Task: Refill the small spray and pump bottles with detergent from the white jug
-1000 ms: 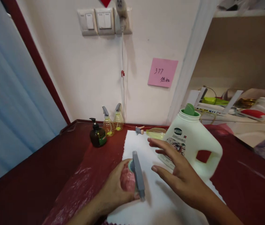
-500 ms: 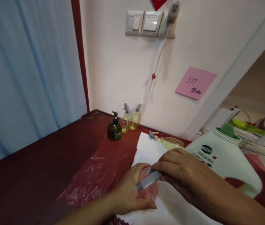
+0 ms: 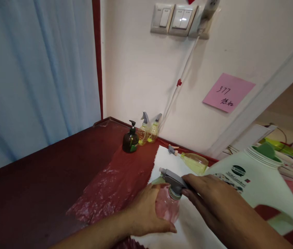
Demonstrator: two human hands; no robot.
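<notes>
A pink see-through spray bottle [image 3: 169, 207] stands on the white sheet [image 3: 188, 224], with a grey spray head [image 3: 175, 180] at its neck. My left hand [image 3: 146, 211] curves around the bottle's left side, thumb at the front near its base. Fingers of my right hand [image 3: 206, 193] are closed on the back of the spray head, whose nozzle points left. Just behind the bottle shows a pale green thing [image 3: 159, 180], mostly hidden. Farther back on the sheet lies a yellow spray bottle [image 3: 194, 162] on its side.
A dark pump bottle [image 3: 130, 141] and two yellow spray bottles [image 3: 143, 133] stand by the wall. At right is a large pale green jug [image 3: 255, 183]. A crumpled red plastic bag [image 3: 107, 193] lies left of the sheet. A blue curtain [image 3: 32, 76] hangs at left.
The grey spray head has turned on the bottle: its nozzle pointed toward me at lower left, and now points away to the left. My right hand turned with it. The view has shifted slightly left.
</notes>
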